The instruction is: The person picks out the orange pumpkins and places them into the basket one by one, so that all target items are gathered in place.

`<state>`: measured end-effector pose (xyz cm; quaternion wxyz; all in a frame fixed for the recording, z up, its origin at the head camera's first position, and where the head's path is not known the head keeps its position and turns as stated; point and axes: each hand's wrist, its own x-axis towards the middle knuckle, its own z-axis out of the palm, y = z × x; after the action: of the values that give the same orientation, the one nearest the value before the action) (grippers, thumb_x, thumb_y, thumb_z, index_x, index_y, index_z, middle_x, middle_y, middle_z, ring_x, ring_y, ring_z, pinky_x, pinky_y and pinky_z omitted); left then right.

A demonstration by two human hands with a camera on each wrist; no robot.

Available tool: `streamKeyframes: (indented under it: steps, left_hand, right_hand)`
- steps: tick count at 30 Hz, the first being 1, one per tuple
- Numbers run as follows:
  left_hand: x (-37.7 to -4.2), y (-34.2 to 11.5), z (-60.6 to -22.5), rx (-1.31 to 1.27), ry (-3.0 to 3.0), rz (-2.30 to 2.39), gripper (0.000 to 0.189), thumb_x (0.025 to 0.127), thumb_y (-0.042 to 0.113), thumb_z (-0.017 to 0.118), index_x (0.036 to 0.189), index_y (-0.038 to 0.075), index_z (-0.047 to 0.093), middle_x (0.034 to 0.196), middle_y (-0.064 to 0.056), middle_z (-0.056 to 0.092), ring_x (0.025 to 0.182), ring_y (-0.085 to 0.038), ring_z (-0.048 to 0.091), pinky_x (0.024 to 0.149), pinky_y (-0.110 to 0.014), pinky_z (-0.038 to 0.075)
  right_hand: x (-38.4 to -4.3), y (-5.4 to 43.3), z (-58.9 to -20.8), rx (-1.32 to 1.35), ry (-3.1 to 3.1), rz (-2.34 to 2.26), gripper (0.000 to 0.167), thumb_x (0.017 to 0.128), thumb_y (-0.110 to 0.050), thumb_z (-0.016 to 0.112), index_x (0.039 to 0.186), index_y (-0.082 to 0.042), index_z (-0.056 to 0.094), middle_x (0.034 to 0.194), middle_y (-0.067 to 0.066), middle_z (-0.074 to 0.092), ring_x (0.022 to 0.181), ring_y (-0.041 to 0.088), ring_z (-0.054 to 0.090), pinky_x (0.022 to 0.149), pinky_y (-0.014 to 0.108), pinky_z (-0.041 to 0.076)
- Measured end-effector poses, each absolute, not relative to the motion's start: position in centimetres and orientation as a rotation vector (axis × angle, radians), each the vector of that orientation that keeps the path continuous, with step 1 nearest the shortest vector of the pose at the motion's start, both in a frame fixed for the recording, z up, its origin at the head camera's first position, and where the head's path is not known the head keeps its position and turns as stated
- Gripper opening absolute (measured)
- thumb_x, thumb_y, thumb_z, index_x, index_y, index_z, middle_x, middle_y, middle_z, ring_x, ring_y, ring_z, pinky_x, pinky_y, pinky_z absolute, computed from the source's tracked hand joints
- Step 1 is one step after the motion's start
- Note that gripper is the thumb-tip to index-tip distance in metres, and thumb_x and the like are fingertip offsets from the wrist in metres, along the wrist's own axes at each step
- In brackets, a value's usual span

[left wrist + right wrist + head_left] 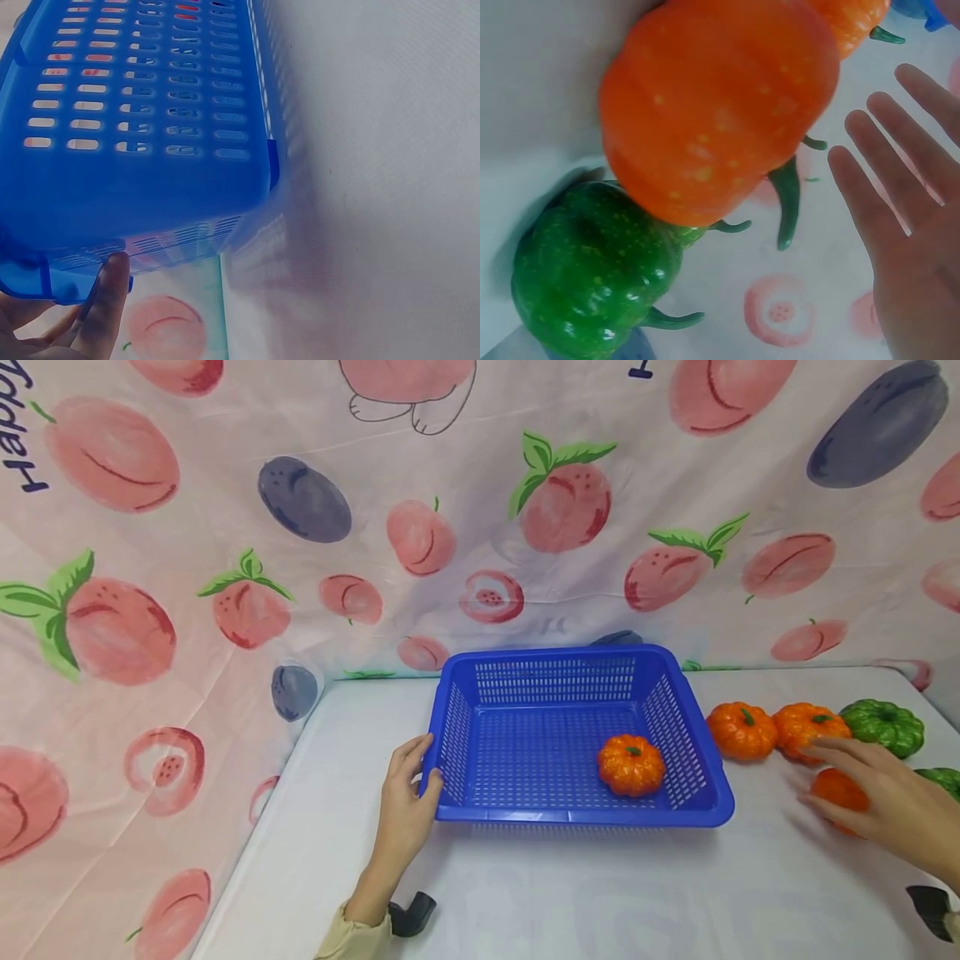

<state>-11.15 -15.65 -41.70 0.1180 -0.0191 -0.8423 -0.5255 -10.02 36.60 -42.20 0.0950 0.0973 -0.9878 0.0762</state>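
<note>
Head view shows the right hand (888,800) over the near orange pumpkin (840,790), its fingers spread and released; the pumpkin sits on the table (540,897), right of the blue basket (570,816). On the basket's left side, the left hand (405,789) grasps the rim by the near corner, which should steady it. To pick the pumpkin up well, it seems best to bring thumb and fingers down its sides, close evenly round the body rather than the stem, and lift straight up.

Two orange pumpkins (742,732) (808,724) and a green pumpkin (883,729) line the far side, so the far fingers have little room. Another green pumpkin (942,779) lies right, partly hidden. The basket's right wall must be cleared on the way in; one orange pumpkin (632,766) already takes the floor just beside it.
</note>
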Motion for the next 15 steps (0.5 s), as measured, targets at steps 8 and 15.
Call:
streamKeyframes:
  steps: [8, 15]
  left_hand:
    - [-11.1, -15.6, -41.6, -0.049, -2.464, -1.538, 0.048, 0.096, 0.001, 0.053, 0.144, 0.001, 0.049, 0.148, -0.010, 0.042, 0.120, -0.027, 0.056, 0.097, -0.040, 0.055]
    - [-11.1, -15.6, -41.7, -0.058, -2.456, -1.546, 0.048, 0.096, 0.000, 0.053, 0.144, 0.001, 0.048, 0.148, -0.011, 0.042, 0.120, -0.027, 0.056, 0.096, -0.039, 0.055]
  right_hand:
    - [-10.2, 37.8, -43.5, 0.238, -2.997, 0.243, 0.063, 0.066, -0.026, 0.090, 0.112, 0.006, 0.063, 0.121, 0.034, 0.048, 0.105, 0.053, 0.041, 0.081, 0.074, 0.044]
    - [-10.1, 38.0, -43.4, 0.216, -3.017, 0.205, 0.061, 0.064, -0.027, 0.091, 0.107, 0.009, 0.065, 0.116, 0.036, 0.050, 0.101, 0.053, 0.044, 0.081, 0.072, 0.046]
